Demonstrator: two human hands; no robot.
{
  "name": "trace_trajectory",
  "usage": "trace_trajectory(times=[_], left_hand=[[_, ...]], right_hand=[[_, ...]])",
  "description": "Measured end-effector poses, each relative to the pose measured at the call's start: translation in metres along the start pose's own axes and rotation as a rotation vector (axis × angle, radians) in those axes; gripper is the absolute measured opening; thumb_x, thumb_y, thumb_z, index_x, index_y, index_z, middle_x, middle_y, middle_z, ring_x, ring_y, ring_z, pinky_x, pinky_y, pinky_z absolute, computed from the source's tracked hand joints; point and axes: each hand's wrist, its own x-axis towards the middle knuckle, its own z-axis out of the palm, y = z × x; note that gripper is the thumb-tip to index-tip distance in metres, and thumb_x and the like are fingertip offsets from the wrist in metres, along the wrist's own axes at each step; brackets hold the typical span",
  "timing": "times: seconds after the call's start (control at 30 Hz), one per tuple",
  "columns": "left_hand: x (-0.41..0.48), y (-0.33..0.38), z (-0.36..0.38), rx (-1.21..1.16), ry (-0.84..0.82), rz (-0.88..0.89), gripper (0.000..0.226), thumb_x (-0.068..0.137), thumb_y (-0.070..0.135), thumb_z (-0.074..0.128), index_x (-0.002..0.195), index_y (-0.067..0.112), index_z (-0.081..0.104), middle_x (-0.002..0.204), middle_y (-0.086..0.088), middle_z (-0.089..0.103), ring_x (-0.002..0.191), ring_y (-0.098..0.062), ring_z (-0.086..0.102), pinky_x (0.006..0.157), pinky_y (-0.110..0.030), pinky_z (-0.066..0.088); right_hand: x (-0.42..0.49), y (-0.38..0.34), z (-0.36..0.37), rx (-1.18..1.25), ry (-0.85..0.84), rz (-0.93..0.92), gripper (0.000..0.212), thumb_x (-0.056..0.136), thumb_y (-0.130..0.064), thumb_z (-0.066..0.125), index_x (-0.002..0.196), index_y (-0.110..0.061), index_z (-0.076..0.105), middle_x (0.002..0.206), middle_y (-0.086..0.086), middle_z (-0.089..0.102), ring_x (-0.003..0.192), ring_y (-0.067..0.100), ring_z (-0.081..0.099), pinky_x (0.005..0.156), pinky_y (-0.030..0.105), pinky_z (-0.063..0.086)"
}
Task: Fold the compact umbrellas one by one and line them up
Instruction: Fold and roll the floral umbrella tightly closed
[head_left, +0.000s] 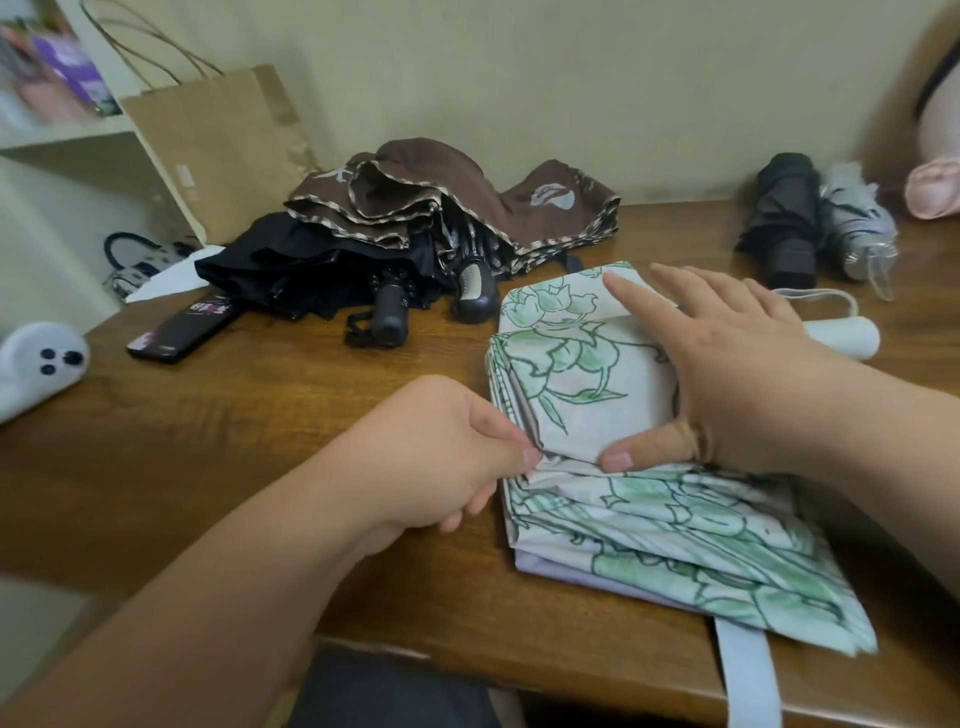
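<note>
Table (260, 415): wooden, spans the frame. Floral umbrella (649, 530): lower right, its canopy lying partly pleated on the table. Right hand (737, 374): centre right, fingers straight, pressing the pleats flat. Left hand (441, 457): centre, pinching a canopy edge. Brown umbrella (415, 192) and black umbrella (291, 270): upper centre, loose and overlapping. Dark bundle (784, 213) and grey bundle (857, 218): folded umbrellas, upper right, side by side. Phone (182, 327): left.

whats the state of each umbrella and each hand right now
green floral umbrella: canopy partly pleated, lying flat
left hand: pinches a canopy edge
right hand: flat, pressing the canopy
brown umbrella: canopy loose, not folded
large black umbrella: canopy loose, not folded
small black umbrella: bundled up
grey umbrella: bundled up beside it
</note>
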Motion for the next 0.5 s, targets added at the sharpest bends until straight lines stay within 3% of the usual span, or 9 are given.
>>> trace_trajectory(times=[0.17,0.3,0.5], left_hand=[[0.005,0.0,0.007,0.09,0.03,0.009,0.019,0.097,0.028,0.069,0.081,0.02,0.077,0.05,-0.001,0.055,0.037,-0.013,0.041,0.046,-0.022,0.04],[0.006,-0.001,0.011,0.164,0.052,0.035,0.024,0.097,0.026,0.059,0.09,0.006,0.071,0.056,-0.007,0.053,0.042,-0.02,0.043,0.048,-0.027,0.041],[-0.002,-0.003,0.002,0.07,0.018,0.02,0.024,0.1,0.015,0.055,0.096,-0.007,0.065,0.049,-0.003,0.05,0.035,-0.013,0.037,0.039,-0.02,0.034]], right_hand=[[0.001,0.003,0.002,0.0,-0.022,0.002,0.15,0.025,-0.114,0.022,0.15,-0.047,-0.029,0.17,-0.003,-0.006,0.155,0.024,-0.001,0.125,0.056,0.005],[0.002,0.003,0.004,-0.013,-0.03,0.005,0.15,0.026,-0.114,0.023,0.15,-0.046,-0.028,0.17,-0.002,-0.005,0.155,0.026,0.001,0.125,0.056,0.006],[0.0,0.0,0.002,-0.04,-0.06,0.017,0.148,0.03,-0.111,0.026,0.151,-0.045,-0.029,0.17,0.0,-0.006,0.155,0.027,0.001,0.125,0.057,0.007]])
